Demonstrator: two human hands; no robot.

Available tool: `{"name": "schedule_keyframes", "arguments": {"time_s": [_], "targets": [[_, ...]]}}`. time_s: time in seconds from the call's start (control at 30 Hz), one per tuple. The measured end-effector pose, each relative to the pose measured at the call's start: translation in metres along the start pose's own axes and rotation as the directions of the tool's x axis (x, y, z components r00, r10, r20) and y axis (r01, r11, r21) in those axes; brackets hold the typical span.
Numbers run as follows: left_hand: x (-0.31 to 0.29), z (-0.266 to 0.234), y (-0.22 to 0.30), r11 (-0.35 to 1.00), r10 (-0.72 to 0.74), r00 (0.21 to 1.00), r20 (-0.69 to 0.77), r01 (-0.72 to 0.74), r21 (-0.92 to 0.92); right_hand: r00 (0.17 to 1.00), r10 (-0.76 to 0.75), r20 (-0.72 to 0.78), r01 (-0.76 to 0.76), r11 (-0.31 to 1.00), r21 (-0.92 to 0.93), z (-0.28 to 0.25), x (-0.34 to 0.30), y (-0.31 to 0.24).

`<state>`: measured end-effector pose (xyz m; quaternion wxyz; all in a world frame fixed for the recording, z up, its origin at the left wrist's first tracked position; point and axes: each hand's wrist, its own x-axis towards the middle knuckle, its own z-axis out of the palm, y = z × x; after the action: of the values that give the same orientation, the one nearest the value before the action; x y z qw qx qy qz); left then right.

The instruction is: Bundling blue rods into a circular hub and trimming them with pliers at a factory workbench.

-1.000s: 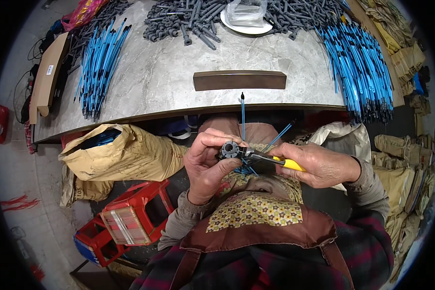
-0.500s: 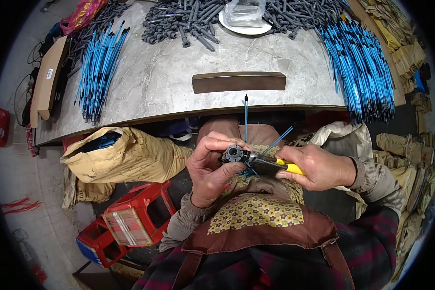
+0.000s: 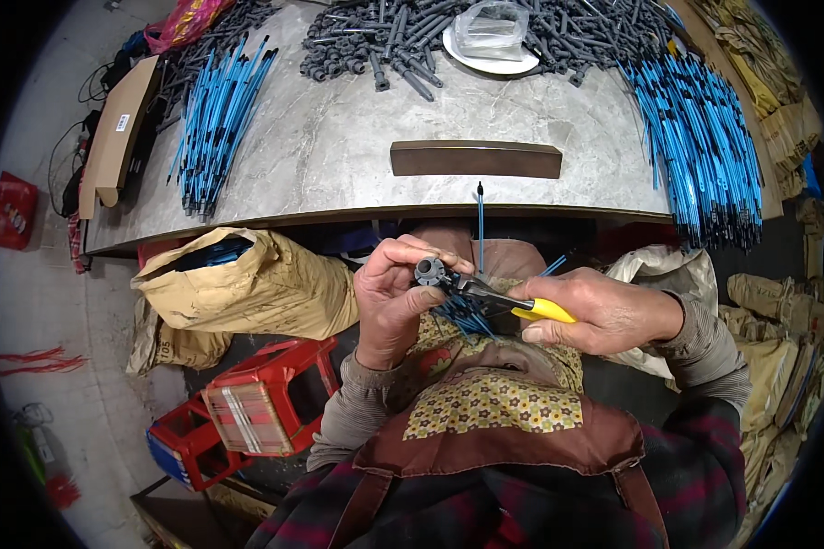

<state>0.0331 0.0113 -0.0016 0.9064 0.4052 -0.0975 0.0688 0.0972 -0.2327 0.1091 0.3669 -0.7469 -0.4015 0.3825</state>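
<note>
Fingers (image 3: 401,249) of the left hand (image 3: 384,306) closed around a grey notched round part (image 3: 429,271), thumb below, fingertips above; part at centre of frame, round end toward camera. Right hand (image 3: 604,313), just right of centre, wrapped around the yellow-handled pliers (image 3: 546,311); pliers' nose reaches leftward to the part, bite on it cannot be told. Blue rods (image 3: 467,318) hang just below the part; one thin blue rod (image 3: 481,224) with black tip stands above, near the table edge. Farther out: brown block (image 3: 476,160) on grey table (image 3: 339,151), upper centre; heap of grey pieces (image 3: 375,46) along top; blue rod bundles upper left (image 3: 212,133) and upper right (image 3: 700,151); paper sack (image 3: 275,297) left of centre; red stool (image 3: 275,375) lower left.
</note>
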Motion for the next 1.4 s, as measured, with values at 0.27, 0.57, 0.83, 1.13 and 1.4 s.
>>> {"name": "schedule_keyframes", "arguments": {"time_s": [0.27, 0.57, 0.83, 1.13, 1.4], "targets": [[-0.002, 0.01, 0.004, 1.0, -0.002, 1.0, 0.002, 0.002, 0.013, 0.997, 0.051, 0.062, -0.057, 0.993, 0.104, -0.003, -0.005, -0.002], [-0.007, 0.021, 0.006, 0.987, -0.015, 1.0, -0.022, 0.018, 0.157, 0.963, 0.111, 0.248, -0.127, 0.99, 0.053, -0.032, -0.007, -0.017], [-0.006, 0.02, 0.007, 0.996, -0.023, 1.0, -0.019, 0.025, 0.085, 0.965, 0.146, 0.22, -0.143, 0.989, -0.028, -0.035, -0.008, -0.024], [-0.006, 0.02, 0.008, 0.995, -0.047, 0.998, -0.039, 0.05, 0.086, 0.987, 0.055, 0.152, -0.057, 0.998, 0.012, -0.028, -0.008, -0.017], [-0.006, 0.023, 0.008, 0.994, -0.049, 0.997, -0.057, 0.054, 0.091, 0.989, 0.067, 0.13, -0.076, 0.995, 0.071, -0.027, -0.009, -0.015]]}}
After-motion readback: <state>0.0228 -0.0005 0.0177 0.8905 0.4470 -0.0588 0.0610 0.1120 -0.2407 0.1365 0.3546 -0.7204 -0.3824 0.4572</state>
